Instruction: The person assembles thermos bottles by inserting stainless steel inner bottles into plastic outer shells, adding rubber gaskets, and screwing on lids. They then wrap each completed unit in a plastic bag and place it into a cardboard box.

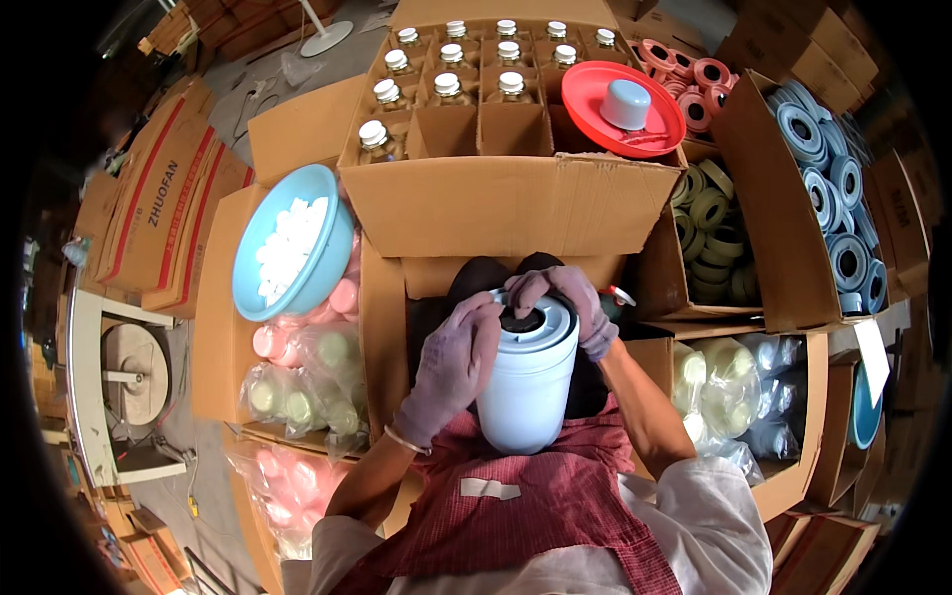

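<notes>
A light blue plastic canister (526,397) stands upright in my lap, on a dark red apron (535,506). A light blue ring-shaped lid part (531,337) with a black centre sits on its top. My left hand (456,357), in a greyish-purple glove, grips the left side of the ring and the canister's upper edge. From the far right, my right hand (563,297), gloved alike, curls over the ring, its fingertips at the black centre. Whether something small is between those fingertips is hidden.
Ahead, a divided carton (506,203) holds several white-capped bottles (451,89) and a red dish (585,94). A blue basin (243,263) of white pieces stands left. Cartons hold green rings (709,210), blue rings (849,260) and bagged canisters (729,372) at right, pink bagged ones (288,486) at left.
</notes>
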Available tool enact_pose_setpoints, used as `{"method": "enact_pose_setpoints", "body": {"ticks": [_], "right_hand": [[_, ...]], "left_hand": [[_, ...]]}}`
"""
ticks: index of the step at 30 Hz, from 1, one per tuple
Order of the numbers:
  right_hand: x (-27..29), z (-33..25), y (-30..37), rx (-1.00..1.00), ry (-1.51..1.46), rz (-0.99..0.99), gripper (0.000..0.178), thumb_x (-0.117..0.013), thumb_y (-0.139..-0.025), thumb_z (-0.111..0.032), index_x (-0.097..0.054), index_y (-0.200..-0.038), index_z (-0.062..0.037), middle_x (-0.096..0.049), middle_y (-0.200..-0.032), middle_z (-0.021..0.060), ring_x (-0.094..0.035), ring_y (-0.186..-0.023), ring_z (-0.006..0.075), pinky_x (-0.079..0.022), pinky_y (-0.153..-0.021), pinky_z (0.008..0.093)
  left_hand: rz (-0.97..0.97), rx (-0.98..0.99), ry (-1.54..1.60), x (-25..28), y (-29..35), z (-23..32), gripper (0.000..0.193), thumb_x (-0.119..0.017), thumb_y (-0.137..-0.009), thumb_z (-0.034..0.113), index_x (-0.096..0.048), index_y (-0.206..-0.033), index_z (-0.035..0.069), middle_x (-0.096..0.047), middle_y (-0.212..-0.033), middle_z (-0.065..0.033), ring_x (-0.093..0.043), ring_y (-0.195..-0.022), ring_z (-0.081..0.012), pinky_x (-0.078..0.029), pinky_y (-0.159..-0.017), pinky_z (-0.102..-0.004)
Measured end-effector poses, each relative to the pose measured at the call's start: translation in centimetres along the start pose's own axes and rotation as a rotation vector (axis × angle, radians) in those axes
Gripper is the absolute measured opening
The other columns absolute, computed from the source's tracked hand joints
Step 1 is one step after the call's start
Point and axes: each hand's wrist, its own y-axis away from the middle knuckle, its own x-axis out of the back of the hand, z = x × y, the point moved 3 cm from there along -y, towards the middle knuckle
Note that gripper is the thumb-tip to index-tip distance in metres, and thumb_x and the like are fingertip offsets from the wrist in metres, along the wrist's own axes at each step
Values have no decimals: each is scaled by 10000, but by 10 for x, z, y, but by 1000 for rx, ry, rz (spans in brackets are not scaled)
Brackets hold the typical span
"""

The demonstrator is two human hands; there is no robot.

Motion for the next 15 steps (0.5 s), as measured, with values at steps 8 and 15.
{"method": "enact_pose_setpoints", "body": {"ticks": [8, 15], "right_hand": [[-78, -144, 88, -46, 1258, 32, 622, -693, -826, -451, -591, -1281, -40, -584, -1238, 187, -585, -1067, 375, -429, -968, 465], [-25, -132, 142, -86, 1313, -14, 929, -603, -792, -707, -453, -1437, -55, -395, -1417, 255, -417, -1271, 457, -318, -1097, 499]], "left_hand": [[-73, 443, 1170, -84, -7, -91, 457, -517, -1021, 194, -431, -1428, 5, -537, -1343, -99, -516, -1236, -177, -402, -1066, -302], [-568, 67, 263, -74, 56, -89, 347, -577, -993, 212, -566, -1272, 6, -684, -1046, -103, -658, -916, -151, -533, -812, -303]]}}
